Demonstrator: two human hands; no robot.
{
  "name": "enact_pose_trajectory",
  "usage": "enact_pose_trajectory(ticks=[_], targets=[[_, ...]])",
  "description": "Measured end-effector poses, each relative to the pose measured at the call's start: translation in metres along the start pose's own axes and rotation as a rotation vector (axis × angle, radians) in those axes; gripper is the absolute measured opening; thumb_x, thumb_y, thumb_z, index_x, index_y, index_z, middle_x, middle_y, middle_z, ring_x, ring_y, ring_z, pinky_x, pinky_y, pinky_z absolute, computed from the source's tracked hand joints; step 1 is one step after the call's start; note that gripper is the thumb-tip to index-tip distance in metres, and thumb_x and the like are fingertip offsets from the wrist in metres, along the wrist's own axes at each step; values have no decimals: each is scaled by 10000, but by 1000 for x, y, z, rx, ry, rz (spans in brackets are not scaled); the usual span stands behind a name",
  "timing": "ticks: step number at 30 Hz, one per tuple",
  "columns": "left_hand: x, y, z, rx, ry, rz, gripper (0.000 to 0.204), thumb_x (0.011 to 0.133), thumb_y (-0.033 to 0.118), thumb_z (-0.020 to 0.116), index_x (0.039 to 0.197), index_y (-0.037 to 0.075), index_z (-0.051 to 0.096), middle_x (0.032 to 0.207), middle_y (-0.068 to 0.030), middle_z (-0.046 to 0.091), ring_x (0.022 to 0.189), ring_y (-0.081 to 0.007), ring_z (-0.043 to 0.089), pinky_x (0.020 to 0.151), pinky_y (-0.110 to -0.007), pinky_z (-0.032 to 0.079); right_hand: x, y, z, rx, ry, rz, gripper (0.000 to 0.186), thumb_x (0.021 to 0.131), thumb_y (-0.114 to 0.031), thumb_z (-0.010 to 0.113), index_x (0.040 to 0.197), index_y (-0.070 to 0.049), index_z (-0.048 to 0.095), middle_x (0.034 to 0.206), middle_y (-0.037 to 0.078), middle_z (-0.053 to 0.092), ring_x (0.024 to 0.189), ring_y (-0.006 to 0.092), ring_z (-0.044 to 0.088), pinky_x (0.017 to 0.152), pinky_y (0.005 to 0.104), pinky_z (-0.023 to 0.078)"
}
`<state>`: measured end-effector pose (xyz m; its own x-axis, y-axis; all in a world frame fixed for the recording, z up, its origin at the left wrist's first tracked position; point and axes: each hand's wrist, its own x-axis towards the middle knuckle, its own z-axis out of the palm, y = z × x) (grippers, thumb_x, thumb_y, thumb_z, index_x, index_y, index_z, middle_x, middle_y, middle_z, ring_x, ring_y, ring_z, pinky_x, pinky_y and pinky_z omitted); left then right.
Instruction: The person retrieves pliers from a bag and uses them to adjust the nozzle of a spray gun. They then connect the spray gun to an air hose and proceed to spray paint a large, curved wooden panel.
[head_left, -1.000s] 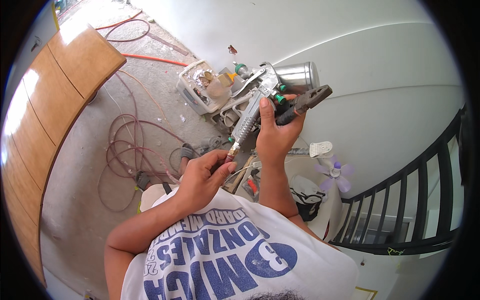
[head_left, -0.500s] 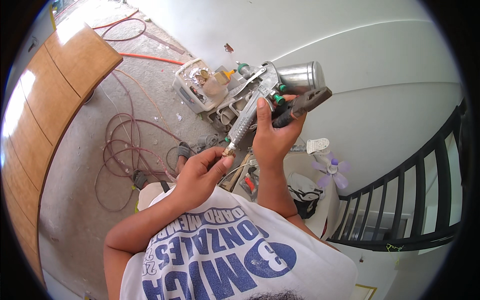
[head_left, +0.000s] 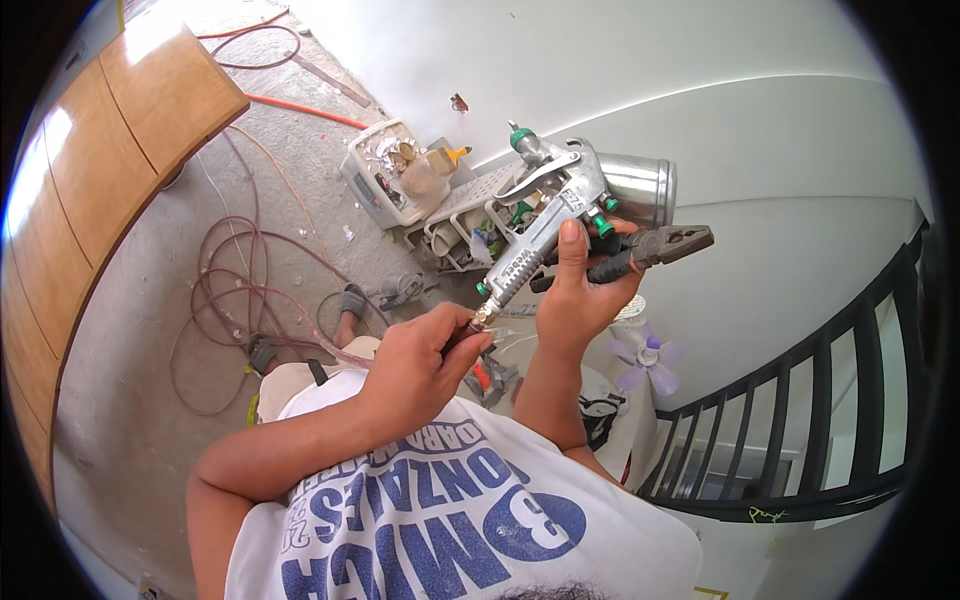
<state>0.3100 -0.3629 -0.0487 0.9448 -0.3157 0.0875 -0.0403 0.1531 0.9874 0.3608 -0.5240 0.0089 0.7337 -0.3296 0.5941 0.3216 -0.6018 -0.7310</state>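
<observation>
A silver spray gun [head_left: 540,240] with green knobs and a metal cup [head_left: 640,188] is held up in front of me. My right hand [head_left: 577,300] is closed round its handle, thumb along the side. The same hand also grips dark-handled pliers [head_left: 675,245], their jaws pointing right. Below the handle, my left hand [head_left: 425,360] pinches the end of a dark red air hose [head_left: 462,338] at the brass fitting [head_left: 484,317] under the grip. My fingers partly cover this joint, so I cannot tell whether it is locked.
Hose loops [head_left: 265,290] lie on the dusty floor at left, near a wooden panel [head_left: 120,130]. Beyond my hands stand a plastic tub [head_left: 375,200] with a brush and a crate [head_left: 470,215]. A purple-bladed fan [head_left: 648,362] and black railing [head_left: 770,430] are at right.
The spray gun and pliers have shifted right and slightly down in view with my right hand. My left hand has moved right too, and the red hose end now shows in its fingers.
</observation>
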Motion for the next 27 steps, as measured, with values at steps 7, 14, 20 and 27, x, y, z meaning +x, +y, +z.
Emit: enact_pose_trajectory(ticks=[7,14,20,27], targets=[[0,3,-8,-164,-202,-118,210,989,167,627,1098,-11,608,825,-184,673,690,-305,655,626,-366,498,0,-3,0,17,15,16,396,925,-139,738,1197,-11,480,1019,43,538,875,98,534,782,247,463],[-2,-5,-13,-81,-216,-59,259,1023,201,572,1182,-1,606,870,-197,671,766,-340,661,677,-375,499,7,-3,0,-79,51,-89,393,925,-164,744,1188,-9,497,1005,36,558,867,95,532,781,238,456],[-7,-9,-8,-87,-142,-14,319,1062,283,505,1157,8,636,674,-24,472,626,-112,439,622,-293,390,5,0,-10,-190,43,-80,433,904,-167,759,1196,-2,487,1056,81,548,963,170,548,871,313,450],[-5,-16,-10,-447,-246,-173,329,1080,306,465,1131,23,624,673,54,417,624,-55,373,589,-230,320,1,-6,-7,-154,66,-55,416,910,-162,750,1192,-6,486,1054,78,541,958,168,545,868,313,450]])
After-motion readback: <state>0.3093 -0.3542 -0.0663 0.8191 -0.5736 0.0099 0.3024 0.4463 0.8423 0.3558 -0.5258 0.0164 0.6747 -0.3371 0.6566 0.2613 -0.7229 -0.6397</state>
